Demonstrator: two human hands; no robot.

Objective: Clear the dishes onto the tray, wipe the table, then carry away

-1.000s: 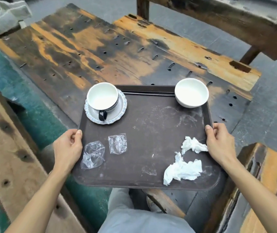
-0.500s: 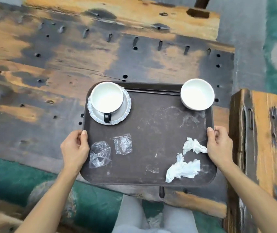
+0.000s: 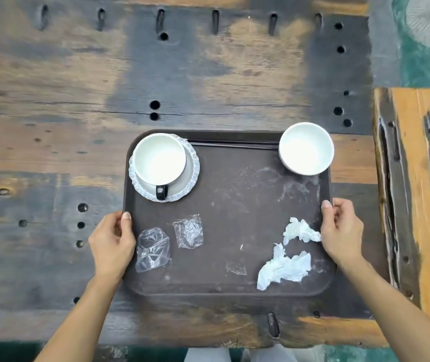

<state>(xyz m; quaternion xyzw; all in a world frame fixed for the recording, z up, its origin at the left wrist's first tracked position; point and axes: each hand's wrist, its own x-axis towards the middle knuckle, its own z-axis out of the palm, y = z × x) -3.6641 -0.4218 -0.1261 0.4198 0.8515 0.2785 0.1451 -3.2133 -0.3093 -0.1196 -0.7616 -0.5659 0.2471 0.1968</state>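
My left hand grips the left rim of the brown tray, and my right hand grips its right rim, above the wooden worktop. On the tray are a white cup on a saucer, a white bowl, two crumpled tissues and two plastic wrappers.

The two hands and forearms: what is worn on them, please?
Nothing is worn. The left hand and the right hand are bare, without gloves, rings, watch or bracelet. Both forearms are bare too; no sleeve reaches into view. The fingernails are short and unpainted.
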